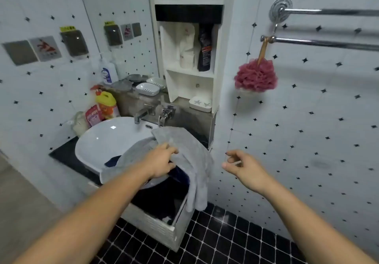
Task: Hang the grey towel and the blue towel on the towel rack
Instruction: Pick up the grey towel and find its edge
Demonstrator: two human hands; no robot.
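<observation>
Left hand (159, 162) is gripping the soft grey towel (190, 161), drooping crumpled over the white basin (98, 142) at centre frame. Right hand (244, 166) is hovering half-open, holding nothing.

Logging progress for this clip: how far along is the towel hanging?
Nothing is hung: the towel rack carries only a pink bath puff. In hand: the left hand grips the grey towel draped over the sink; the right hand is empty. The blue towel lies beneath. Both remain.
</observation>
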